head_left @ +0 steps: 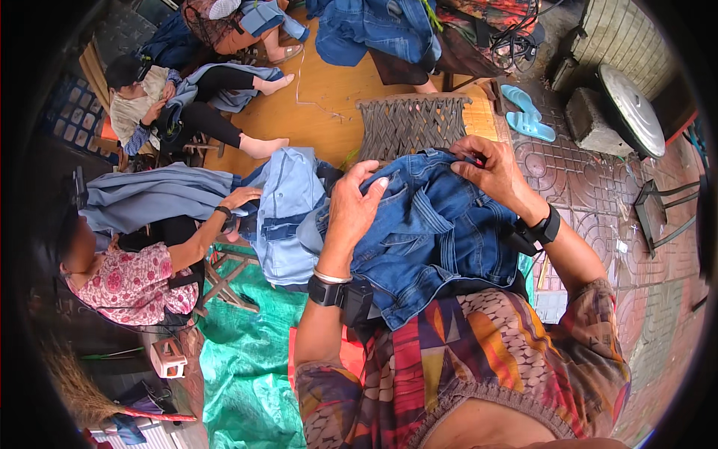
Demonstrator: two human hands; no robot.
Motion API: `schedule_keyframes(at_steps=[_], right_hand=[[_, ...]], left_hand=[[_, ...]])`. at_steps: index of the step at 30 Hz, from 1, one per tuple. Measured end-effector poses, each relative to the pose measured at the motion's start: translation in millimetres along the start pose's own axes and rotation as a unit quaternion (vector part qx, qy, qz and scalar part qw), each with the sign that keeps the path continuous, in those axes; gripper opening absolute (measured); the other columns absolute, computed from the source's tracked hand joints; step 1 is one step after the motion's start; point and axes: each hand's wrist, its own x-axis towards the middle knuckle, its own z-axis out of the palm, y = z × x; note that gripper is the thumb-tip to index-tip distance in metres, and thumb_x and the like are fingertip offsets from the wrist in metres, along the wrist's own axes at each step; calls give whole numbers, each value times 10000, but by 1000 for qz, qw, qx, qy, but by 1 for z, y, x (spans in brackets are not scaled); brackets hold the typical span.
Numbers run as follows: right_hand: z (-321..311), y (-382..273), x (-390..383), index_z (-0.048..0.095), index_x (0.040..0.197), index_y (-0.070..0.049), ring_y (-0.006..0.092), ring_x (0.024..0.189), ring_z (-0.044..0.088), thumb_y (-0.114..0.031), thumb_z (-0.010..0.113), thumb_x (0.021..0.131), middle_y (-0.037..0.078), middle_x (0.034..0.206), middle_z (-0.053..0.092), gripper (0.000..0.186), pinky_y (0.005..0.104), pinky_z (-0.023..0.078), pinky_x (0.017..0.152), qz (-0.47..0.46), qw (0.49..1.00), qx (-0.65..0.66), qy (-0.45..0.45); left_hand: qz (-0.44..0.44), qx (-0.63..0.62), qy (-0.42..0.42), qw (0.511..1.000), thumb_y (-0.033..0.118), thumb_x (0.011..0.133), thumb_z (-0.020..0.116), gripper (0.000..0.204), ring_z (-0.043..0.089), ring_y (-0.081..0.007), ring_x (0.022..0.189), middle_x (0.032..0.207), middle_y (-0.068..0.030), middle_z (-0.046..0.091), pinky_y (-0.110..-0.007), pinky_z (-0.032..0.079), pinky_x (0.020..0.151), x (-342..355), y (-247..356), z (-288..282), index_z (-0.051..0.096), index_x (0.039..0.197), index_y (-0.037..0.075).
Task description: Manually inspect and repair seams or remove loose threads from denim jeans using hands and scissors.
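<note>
A dark blue denim garment [419, 224] with stitched seams and strips lies bunched across my lap. My left hand [353, 206] is closed on its upper left edge, thumb and fingers curled round the cloth. At the upper right edge my right hand [490, 172] pinches the denim between thumb and fingertips. Something small, dark and reddish shows inside the right hand, mostly hidden by the fingers. Against my left wrist lies a pile of light blue denim [288, 213].
Beyond my lap stands a woven-seat stool [411, 123] on a yellow-brown board [321, 90]. At left, a person in a pink floral top [142, 280] touches the light denim. Others sit farther back with denim. Blue slippers [529, 114] and a metal-lidded pot [632, 108] are at right; green sheeting [250, 359] is lower left.
</note>
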Motion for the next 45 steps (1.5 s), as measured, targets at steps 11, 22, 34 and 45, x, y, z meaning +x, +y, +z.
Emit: schedule_keyframes(at_steps=[11,22,34,45], right_hand=[[4,4,5,600,891,-9,124,665,560,-19,627,761,58,720,613,133,253,443,639,-2,1000,5,16],[-2,-36,3,529,982,-19,211,734,572,-89,639,792,117,854,562,230,307,445,640,-35,998,-3,45],[31,-51,4,589,901,-32,298,765,573,-94,674,702,100,832,555,226,363,462,627,-211,971,-103,41],[25,-51,11,620,874,-46,262,733,564,-61,695,647,75,819,570,239,359,459,604,-245,953,-176,23]], left_hand=[[3,-4,-30,1000,72,772,632,190,564,-81,692,778,-33,644,-243,467,639,1,10,-1,637,943,-11],[-93,-398,-54,911,73,817,616,182,531,-50,788,856,5,609,-195,413,737,-14,15,-10,606,973,-20],[-119,-402,-43,907,96,782,663,245,543,-96,842,905,-41,595,-219,419,790,-15,13,-6,598,974,-41],[-155,-362,-46,918,128,780,662,313,519,-110,908,960,-68,569,-241,408,812,-12,27,-6,574,1017,-57]])
